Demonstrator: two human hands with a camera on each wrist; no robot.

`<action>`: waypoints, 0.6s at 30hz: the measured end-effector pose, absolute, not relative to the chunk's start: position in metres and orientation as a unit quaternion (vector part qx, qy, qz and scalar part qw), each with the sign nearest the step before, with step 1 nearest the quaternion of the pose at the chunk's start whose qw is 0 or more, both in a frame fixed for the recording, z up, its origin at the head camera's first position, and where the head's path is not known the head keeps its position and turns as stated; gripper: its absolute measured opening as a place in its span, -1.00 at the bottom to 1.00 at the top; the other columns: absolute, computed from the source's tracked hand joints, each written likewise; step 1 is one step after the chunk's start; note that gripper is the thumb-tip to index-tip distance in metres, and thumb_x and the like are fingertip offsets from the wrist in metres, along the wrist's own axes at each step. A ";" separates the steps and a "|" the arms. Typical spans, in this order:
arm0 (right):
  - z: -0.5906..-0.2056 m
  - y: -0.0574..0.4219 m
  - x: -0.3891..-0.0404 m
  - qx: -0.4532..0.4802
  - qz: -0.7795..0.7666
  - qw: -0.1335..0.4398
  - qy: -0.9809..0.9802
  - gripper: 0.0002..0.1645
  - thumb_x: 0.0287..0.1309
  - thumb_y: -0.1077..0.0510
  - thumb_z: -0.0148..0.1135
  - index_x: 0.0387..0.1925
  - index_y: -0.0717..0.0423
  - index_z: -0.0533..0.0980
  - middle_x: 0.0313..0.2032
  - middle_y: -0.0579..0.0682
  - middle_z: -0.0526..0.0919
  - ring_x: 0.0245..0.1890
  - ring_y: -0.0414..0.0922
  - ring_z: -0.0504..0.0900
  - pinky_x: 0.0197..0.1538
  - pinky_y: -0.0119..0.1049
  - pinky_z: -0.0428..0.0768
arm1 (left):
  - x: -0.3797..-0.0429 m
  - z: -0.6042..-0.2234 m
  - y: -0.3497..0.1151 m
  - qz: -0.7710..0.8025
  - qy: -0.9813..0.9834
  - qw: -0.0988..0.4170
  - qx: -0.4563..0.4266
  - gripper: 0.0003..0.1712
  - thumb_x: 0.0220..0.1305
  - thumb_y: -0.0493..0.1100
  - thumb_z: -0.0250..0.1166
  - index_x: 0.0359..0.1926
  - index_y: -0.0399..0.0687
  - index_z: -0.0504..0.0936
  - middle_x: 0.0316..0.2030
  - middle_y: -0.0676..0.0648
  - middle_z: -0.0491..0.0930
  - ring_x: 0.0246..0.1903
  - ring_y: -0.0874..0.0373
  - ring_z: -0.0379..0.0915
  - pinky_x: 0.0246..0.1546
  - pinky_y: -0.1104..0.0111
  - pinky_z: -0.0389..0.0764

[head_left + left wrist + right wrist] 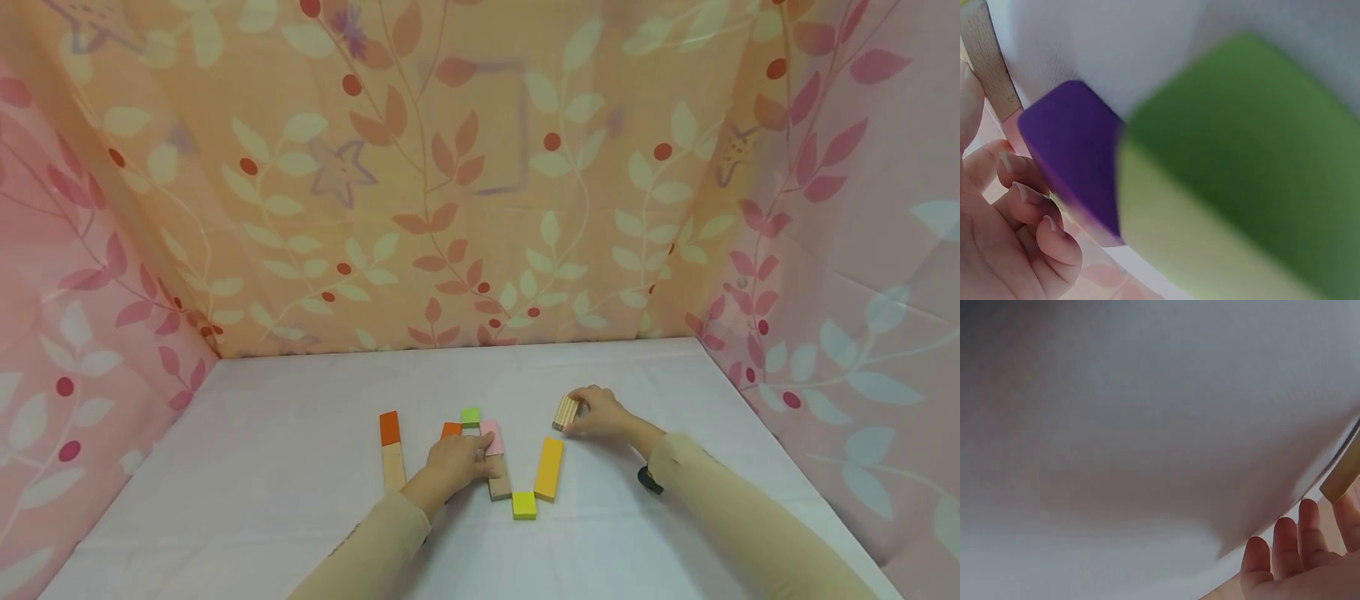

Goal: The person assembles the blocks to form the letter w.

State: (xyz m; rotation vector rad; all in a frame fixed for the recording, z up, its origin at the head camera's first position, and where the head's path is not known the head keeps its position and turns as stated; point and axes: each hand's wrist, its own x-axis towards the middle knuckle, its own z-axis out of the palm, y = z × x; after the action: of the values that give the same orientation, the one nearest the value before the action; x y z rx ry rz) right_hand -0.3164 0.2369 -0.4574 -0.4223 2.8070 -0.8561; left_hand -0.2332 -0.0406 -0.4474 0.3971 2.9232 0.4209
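Observation:
In the head view my left hand point(453, 462) rests over the middle blocks. Its index finger touches a pink block point(491, 435), its thumb a plain wooden block point(498, 485) joined end to end with it. The left wrist view shows the other fingers loosely bent beside a purple block point(1075, 147), with a large green block point(1254, 137) close to the camera. My right hand point(603, 414) pinches a small ribbed wooden block point(566, 412) between fingers and thumb. Just below lies a yellow block point(549, 469).
A lime block point(470, 417) sits at the pink block's upper end, a bright yellow square block point(524, 505) between lower ends. At left an orange block point(389, 428) tops a wooden one point(393, 467). Another orange block point(451, 430) is partly covered. Patterned cloth walls surround the white table point(300, 400).

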 end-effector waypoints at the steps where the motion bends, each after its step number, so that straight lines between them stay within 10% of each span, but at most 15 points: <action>1: -0.457 0.236 -0.316 -0.145 -0.270 0.089 0.948 -0.13 -0.09 -0.05 0.55 0.17 0.33 0.44 0.06 0.28 0.48 0.03 0.19 0.38 0.11 0.09 0.40 | -0.233 -0.447 -0.041 0.140 0.978 0.081 0.133 -0.24 0.03 0.15 0.45 0.28 0.07 0.52 0.09 -0.15 0.60 -0.05 -0.05 0.55 -0.18 0.18 0.56; 18: -0.459 0.229 -0.317 -0.134 -0.251 0.100 0.954 -0.36 0.00 -0.11 0.47 0.10 0.07 0.57 0.03 0.25 0.45 -0.01 0.17 0.35 -0.02 0.12 0.39 | -0.234 -0.441 -0.040 0.135 0.975 0.089 0.153 -0.27 0.08 0.12 0.45 0.25 -0.04 0.54 0.08 -0.18 0.60 0.04 -0.08 0.52 -0.06 0.10 0.55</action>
State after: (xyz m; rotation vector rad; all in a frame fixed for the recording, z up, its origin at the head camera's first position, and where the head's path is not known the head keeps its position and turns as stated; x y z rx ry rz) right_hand -0.3173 0.2286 -0.4587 -0.3948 2.8192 -0.7412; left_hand -0.2343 -0.0399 -0.4413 0.4557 2.9015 0.4005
